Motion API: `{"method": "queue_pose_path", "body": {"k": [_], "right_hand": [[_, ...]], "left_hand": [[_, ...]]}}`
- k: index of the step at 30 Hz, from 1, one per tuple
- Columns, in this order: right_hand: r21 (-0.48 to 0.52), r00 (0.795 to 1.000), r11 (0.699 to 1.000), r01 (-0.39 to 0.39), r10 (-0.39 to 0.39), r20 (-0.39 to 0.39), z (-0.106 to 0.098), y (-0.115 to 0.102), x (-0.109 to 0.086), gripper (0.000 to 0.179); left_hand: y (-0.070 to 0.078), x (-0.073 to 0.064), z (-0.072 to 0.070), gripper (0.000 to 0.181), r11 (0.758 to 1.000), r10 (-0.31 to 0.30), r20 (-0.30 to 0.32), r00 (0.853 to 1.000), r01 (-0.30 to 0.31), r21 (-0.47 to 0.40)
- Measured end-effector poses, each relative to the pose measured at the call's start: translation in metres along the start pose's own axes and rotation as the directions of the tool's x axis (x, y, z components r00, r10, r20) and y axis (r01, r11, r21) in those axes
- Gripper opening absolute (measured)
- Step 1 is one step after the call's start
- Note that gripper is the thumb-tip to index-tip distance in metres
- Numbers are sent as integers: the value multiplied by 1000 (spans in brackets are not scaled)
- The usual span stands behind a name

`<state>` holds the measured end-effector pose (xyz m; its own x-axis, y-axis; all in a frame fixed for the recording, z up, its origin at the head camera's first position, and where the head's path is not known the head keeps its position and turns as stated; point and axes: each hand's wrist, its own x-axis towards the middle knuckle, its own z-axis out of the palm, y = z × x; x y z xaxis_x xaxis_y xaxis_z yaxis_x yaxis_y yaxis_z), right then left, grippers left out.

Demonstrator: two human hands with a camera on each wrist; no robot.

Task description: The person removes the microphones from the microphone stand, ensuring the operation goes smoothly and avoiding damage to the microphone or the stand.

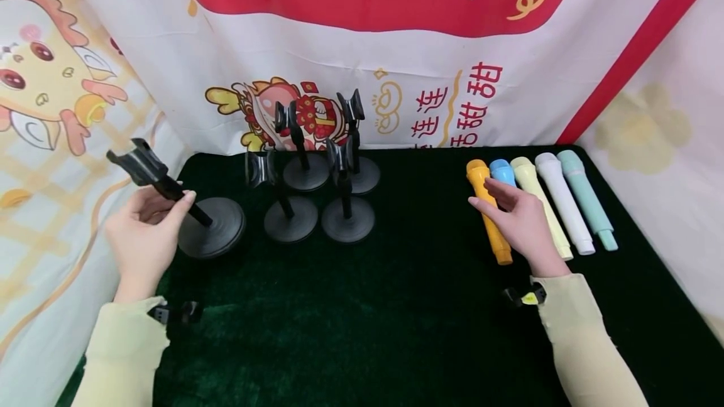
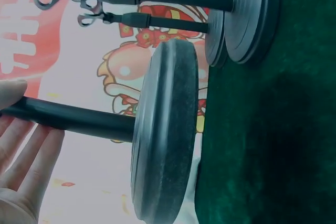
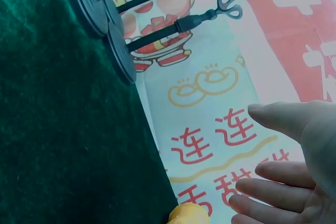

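Observation:
My left hand [image 1: 148, 225] pinches the pole of a black desktop microphone stand [image 1: 210, 229] between thumb and fingers. The stand is tilted, its cradle up to the left; in the left wrist view its round base [image 2: 168, 129] appears raised off the cloth. Over the microphones at the right hovers my right hand [image 1: 523, 222], fingers extended and nothing in its grasp. Beneath or beside it lie an orange microphone [image 1: 498, 240], a blue one [image 1: 502, 171] mostly hidden by the hand, and a pale yellow one [image 1: 543, 203].
Several more black stands stand upright left of centre, among them a front one [image 1: 347, 220] and a rear one [image 1: 305, 171]. A white microphone [image 1: 565, 203] and a mint one [image 1: 588, 196] lie at the far right. Dark green cloth [image 1: 351, 325] covers the table; printed curtains [image 1: 339, 49] enclose it.

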<state>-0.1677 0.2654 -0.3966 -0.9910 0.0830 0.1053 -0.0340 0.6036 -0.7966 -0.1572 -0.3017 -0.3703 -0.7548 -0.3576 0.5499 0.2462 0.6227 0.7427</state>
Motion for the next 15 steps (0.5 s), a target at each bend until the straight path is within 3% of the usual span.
{"method": "queue_pose_path", "body": {"k": [6,15], "right_hand": [[4,1000,1000,15,-15,-4,0,0,0,79],[21,1000,1000,7,-7,11,1,7,-1,77]], "left_hand": [[-1,28,20,30,999,-12,25,1000,11,49],[-13,67,64,40,996,-30,169,985,15,86]]}}
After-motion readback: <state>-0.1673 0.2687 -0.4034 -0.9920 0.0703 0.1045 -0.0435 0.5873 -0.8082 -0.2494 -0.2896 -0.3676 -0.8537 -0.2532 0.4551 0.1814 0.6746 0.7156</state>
